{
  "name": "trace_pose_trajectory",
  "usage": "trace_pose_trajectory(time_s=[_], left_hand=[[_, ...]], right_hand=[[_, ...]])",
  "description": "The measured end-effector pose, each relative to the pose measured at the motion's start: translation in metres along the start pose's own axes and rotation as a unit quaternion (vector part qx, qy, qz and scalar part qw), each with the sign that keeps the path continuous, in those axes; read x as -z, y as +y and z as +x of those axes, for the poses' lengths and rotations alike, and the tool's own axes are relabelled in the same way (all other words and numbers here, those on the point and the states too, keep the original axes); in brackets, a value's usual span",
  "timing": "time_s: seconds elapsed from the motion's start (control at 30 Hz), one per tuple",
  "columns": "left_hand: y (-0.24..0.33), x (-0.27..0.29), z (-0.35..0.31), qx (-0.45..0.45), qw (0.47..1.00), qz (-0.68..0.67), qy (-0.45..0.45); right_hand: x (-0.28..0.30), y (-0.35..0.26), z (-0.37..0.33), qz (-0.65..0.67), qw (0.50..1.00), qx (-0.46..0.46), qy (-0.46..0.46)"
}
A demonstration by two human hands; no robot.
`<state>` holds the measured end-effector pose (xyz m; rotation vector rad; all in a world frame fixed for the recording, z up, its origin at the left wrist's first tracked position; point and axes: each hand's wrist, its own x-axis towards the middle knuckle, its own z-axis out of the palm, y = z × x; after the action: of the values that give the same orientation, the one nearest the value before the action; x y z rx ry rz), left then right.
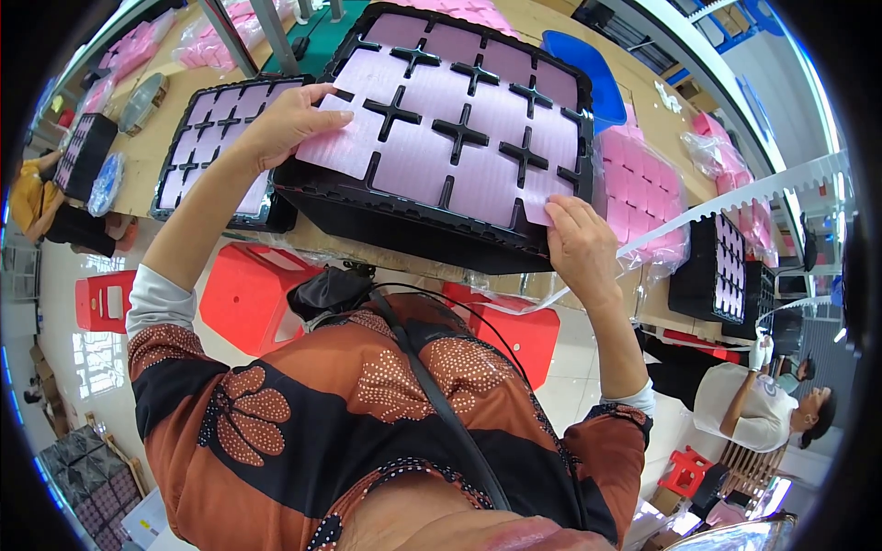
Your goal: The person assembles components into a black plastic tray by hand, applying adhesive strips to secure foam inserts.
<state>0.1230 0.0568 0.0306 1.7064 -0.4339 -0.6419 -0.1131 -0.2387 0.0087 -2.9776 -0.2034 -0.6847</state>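
A thin pink foam sheet with cross-shaped cutouts lies over the near part of a black plastic tray. Black cross-shaped dividers stick up through its openings. My left hand pinches the sheet's left edge between thumb and fingers. At the near right corner, my right hand closes on the sheet, beside the tray's rim; its thumb is mostly hidden. Farther back in the tray, darker pink shows between the dividers.
Another pink-lined black tray stands at left. Behind is a blue bin; bagged pink sheets lie at right. Metal posts rise at the back. Red stools stand below the table. One co-worker is at right, another at far left.
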Motion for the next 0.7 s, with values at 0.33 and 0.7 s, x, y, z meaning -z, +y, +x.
trace_pose_trajectory(time_s=[0.33,0.7], left_hand=[[0.043,0.01,0.006,-0.221,0.861,0.452,0.066],[0.001,-0.019,0.113,-0.322,0.759,0.566,0.007]], right_hand=[[0.019,0.035,0.039,0.179,0.98,-0.082,-0.027],[-0.084,0.111,0.108,-0.012,0.998,-0.046,-0.038]])
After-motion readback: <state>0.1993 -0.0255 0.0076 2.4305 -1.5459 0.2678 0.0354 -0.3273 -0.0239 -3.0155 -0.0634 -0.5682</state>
